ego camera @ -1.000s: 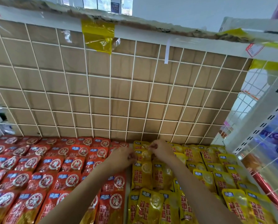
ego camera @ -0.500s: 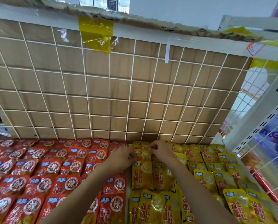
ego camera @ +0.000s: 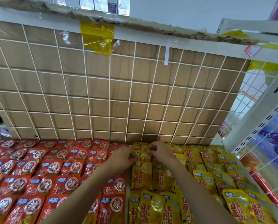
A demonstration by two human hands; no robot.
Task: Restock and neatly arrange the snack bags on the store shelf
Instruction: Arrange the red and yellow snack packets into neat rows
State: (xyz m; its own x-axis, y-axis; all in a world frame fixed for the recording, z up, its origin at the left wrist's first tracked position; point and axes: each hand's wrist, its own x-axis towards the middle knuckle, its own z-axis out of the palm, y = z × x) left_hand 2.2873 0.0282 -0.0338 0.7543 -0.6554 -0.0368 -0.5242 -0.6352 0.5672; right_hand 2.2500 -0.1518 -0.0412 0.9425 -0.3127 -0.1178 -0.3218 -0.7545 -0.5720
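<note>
Down front, shiny red foil snack bags (ego camera: 67,183) lie in overlapping rows on the left, shiny yellow foil snack bags (ego camera: 152,206) on the right, with both forearms reaching up between them. At the back row, the left hand (ego camera: 122,157) and right hand (ego camera: 161,151) curl their fingers, pinching the rearmost yellow bag (ego camera: 143,156) by its edge and top. It lies just before the white wire grid panel (ego camera: 109,97), which is backed with brown cardboard (ego camera: 161,97).
</note>
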